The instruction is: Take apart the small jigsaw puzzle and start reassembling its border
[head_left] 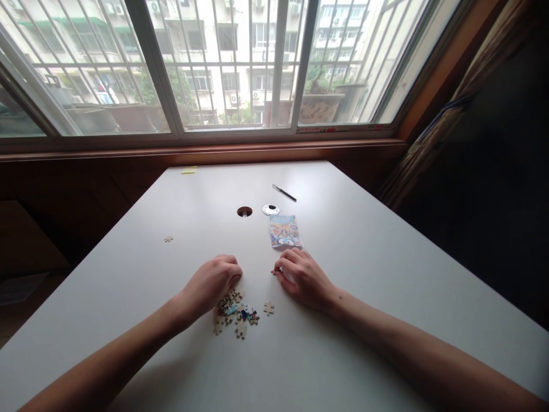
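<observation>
My right hand (302, 276) pinches a small puzzle piece (273, 272) between thumb and fingers, just below a colourful printed picture sheet (285, 231). My left hand (217, 280) is closed, knuckles up, at the upper left of a loose pile of jigsaw pieces (231, 309); whatever its fingers hold is hidden. Some pieces in the pile show plain tan backs, others blue and coloured faces. A single tan puzzle piece (269, 308) lies to the right of the pile, between the hands.
Another puzzle piece (168, 238) lies alone at the left of the white table (360, 240). Toward the back are a round cable hole (244, 212), its loose cover (270, 209), a pen (284, 192) and a yellow sticky note (189, 170). Beyond stands a barred window.
</observation>
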A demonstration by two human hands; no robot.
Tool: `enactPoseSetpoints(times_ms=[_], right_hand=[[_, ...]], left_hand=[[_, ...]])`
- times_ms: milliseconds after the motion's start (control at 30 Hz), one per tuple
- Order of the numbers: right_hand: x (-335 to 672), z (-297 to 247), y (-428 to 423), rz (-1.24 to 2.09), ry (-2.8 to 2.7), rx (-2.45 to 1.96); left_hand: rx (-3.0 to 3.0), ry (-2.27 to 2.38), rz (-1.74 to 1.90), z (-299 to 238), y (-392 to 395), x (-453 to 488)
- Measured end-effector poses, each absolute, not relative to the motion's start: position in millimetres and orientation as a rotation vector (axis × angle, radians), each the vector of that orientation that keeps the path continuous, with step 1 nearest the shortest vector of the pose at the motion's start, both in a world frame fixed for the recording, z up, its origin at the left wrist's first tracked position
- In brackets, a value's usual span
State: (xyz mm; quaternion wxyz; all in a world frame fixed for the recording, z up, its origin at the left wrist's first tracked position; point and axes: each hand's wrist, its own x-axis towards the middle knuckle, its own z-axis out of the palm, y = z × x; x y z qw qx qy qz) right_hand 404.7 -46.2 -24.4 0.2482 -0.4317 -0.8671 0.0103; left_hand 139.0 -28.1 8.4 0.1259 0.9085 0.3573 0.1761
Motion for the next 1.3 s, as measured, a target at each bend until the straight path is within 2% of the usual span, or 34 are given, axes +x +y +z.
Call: enactPoseSetpoints(times_ms=[300,500,633,733,1000,1300], right_hand=[[406,-25,-47,0.013,-2.363,-1.176],[405,-21,-50,0.011,-2.303,-1.131],[399,-19,-62,0.256,-2.273,-0.804],[395,-20,-73,0.500,-2.239,-0.617],[397,-23,-77,0.659,-2.080,-0.789],[405,-19,-58,0.499,-2.181,-0.870]], left_hand=[[2.610,1.093,0.521,4,-18,134],[2.424,1.066,0.792,13,-19,138],[2.066,0.919,0.889,18,-50,161],[2.014,0.867,0.913,15,-73,176],[1.917,0.861,0.964,9,-77,178],[2.030,0.906,1.013,-4,-70,175]])
